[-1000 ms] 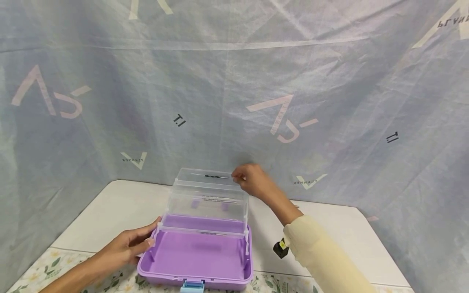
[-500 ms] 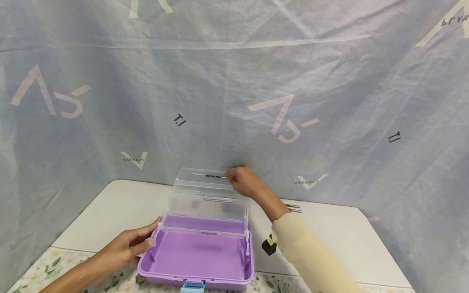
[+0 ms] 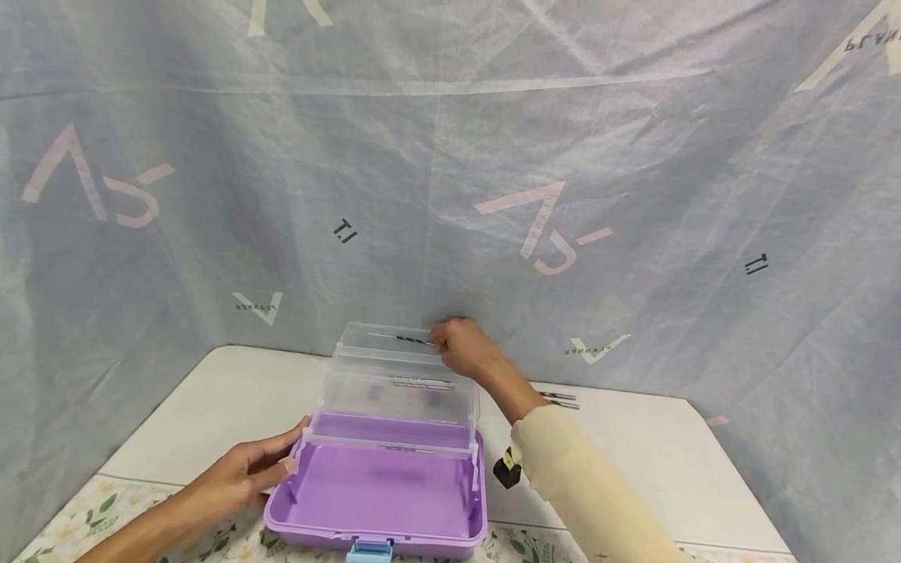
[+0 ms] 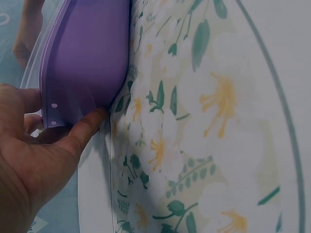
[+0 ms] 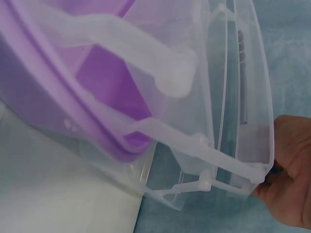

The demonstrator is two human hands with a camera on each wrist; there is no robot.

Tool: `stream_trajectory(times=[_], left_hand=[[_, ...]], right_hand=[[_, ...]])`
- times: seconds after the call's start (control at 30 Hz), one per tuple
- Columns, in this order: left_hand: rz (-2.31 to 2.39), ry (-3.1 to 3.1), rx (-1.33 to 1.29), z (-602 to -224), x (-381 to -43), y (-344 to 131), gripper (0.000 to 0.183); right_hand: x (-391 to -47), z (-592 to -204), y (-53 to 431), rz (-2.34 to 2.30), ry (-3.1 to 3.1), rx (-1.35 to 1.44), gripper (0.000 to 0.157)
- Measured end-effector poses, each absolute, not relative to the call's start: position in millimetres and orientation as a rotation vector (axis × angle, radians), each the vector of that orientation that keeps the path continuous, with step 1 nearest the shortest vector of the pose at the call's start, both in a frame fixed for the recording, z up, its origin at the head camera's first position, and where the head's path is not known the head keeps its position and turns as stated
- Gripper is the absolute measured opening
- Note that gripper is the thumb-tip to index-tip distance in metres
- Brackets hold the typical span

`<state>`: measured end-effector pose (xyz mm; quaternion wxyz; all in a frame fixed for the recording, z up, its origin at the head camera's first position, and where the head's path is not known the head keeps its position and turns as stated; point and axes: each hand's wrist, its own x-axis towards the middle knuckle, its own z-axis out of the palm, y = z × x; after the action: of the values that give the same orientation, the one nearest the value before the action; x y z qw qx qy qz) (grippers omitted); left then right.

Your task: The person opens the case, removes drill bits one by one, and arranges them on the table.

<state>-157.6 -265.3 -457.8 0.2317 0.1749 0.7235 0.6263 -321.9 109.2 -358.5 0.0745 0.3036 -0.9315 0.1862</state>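
Observation:
A purple toolbox [image 3: 387, 493] stands open, its clear trays fanned up behind it. My left hand [image 3: 249, 473] grips the box's left side, thumb and fingers on either side of the wall [image 4: 87, 58] in the left wrist view. At the right end of the top clear tray [image 5: 257, 141], my right hand [image 3: 464, 344] grips the corner with curled fingers, partly hidden behind the plastic. A twist drill bit [image 5: 242, 73] lies in that tray. More drill bits [image 3: 421, 384] lie in the tray below. A blue latch [image 3: 370, 550] hangs at the box's front.
Several drill bits [image 3: 561, 401] lie on the white table [image 3: 633, 453], right of the box and behind my right forearm. Floral cloth [image 3: 105, 508] covers the front. A printed grey-blue curtain [image 3: 394, 195] rises close behind the trays. A black object with yellow [image 3: 507, 469] hangs at my right cuff.
My right hand and forearm have shifted left along the top tray, uncovering the bits on the table. The drill bit in the top tray has slid slightly right. My left hand stays put.

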Motion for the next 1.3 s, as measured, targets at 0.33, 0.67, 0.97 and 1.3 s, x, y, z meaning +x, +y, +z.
stream_trajectory(times=[0.33, 0.67, 0.97, 1.3], left_hand=[[1.731, 1.964, 0.508, -458.1, -158.9, -265.4, 0.077], [1.743, 1.944, 0.511, -458.1, -158.4, -265.5, 0.076], [1.735, 1.947, 0.495, -457.4, -158.0, -265.9, 0.077], [1.720, 1.988, 0.521, -455.7, -159.0, -264.5, 0.076]], right_hand=[[-322.5, -358.1, 99.6, 0.645, -2.904, 0.615, 0.017], [-321.4, -360.2, 97.6, 0.577, -2.859, 0.655, 0.021], [-334.7, -373.6, 106.3, 0.485, -2.740, 0.826, 0.027], [-312.7, -346.7, 117.9, 0.578, -2.698, 0.879, 0.020]])
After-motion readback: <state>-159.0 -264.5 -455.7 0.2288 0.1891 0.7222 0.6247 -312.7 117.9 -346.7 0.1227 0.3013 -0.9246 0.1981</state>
